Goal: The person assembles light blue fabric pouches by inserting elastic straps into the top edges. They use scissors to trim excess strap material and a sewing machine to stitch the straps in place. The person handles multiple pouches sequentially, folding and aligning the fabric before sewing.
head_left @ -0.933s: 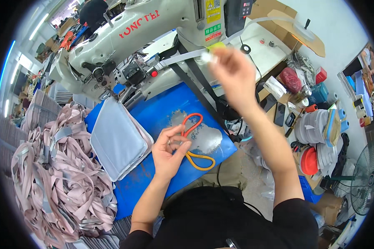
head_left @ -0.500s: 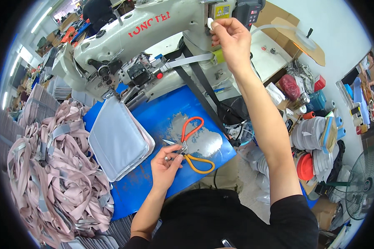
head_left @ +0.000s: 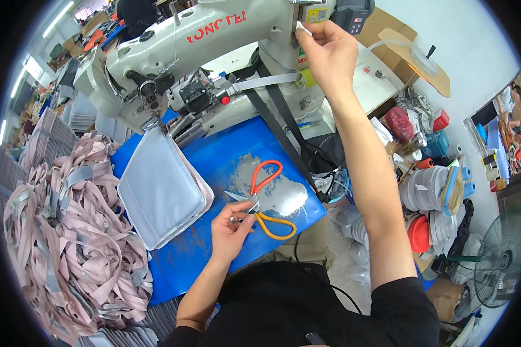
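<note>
Scissors [head_left: 265, 199] with orange handles lie on the blue tabletop [head_left: 226, 156], just right of a grey padded panel [head_left: 159, 194].
Behind them stands a big white sewing machine [head_left: 202, 40]; the right hand [head_left: 327, 52] pinches a small white scrap against its upper body, while the left hand [head_left: 230, 230] rests its fingertips, loosely curled, on the scissors' pivot.
</note>
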`<act>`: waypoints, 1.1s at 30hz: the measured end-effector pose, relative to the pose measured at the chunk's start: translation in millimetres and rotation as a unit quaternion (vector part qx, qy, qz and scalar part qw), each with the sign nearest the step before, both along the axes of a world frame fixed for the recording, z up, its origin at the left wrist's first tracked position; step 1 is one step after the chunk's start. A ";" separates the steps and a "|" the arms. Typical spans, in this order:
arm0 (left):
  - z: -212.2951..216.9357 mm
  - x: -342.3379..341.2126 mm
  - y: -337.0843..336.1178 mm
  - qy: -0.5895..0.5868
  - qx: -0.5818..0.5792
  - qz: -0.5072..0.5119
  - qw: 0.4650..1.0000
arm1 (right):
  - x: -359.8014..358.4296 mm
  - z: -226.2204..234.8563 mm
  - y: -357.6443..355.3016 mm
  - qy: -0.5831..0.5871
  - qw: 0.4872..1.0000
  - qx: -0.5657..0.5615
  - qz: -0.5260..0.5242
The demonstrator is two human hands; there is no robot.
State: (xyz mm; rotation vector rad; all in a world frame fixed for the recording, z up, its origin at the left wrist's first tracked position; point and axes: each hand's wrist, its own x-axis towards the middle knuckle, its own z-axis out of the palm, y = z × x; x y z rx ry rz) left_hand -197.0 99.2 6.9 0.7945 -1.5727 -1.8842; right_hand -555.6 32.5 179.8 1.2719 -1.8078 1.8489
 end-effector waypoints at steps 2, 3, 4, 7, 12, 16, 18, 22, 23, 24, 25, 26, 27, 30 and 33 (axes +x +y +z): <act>-3.6 -1.8 1.3 -0.003 0.004 -0.006 1.000 | -2.4 0.7 -2.3 -0.005 1.000 0.005 -0.004; -3.6 -3.2 1.1 -0.003 0.003 -0.008 1.000 | -0.7 -0.1 -0.7 0.039 0.999 0.001 -0.019; -3.6 -4.0 1.7 -0.004 0.002 -0.011 1.000 | 0.6 -1.3 2.2 0.082 0.996 -0.004 -0.034; -2.1 -4.3 6.3 0.000 0.007 -0.011 1.000 | 3.3 1.3 15.9 0.146 0.989 -0.019 -0.024; 2.3 -1.6 3.9 0.009 -0.002 -0.002 1.000 | 13.9 12.0 14.9 0.165 0.986 -0.027 -0.015; -6.1 7.6 4.8 -0.006 -0.016 0.015 1.000 | 22.8 21.4 21.6 0.062 0.997 0.024 0.046; -7.4 8.5 6.4 -0.013 -0.017 0.016 1.000 | 17.3 19.8 19.3 0.143 0.989 0.025 0.010; -0.7 8.5 11.5 -0.012 -0.015 0.009 1.000 | 5.2 9.9 12.0 0.088 0.993 -0.035 0.067; 0.0 7.8 11.4 -0.012 -0.019 0.008 1.000 | 1.3 5.1 7.7 0.084 0.991 -0.069 0.074; -0.4 9.6 10.8 -0.018 -0.022 0.015 0.999 | 16.1 10.1 10.8 -0.006 0.997 -0.028 0.066; -0.9 10.9 10.9 -0.023 -0.024 0.019 0.999 | 16.4 13.0 11.8 -0.018 0.998 -0.018 0.064; -1.5 11.7 10.5 -0.028 -0.025 0.022 0.999 | 15.8 14.6 12.8 -0.030 0.998 -0.008 0.061; -2.3 13.4 10.4 -0.025 -0.024 0.023 0.999 | 16.1 13.5 14.4 -0.044 0.997 0.002 0.061; -4.4 16.2 10.2 -0.023 -0.025 0.029 0.999 | 6.5 10.0 8.8 0.065 0.997 -0.025 0.015; -7.0 17.4 12.7 -0.029 -0.043 0.034 0.998 | 11.3 14.5 9.9 -0.120 0.988 0.000 0.101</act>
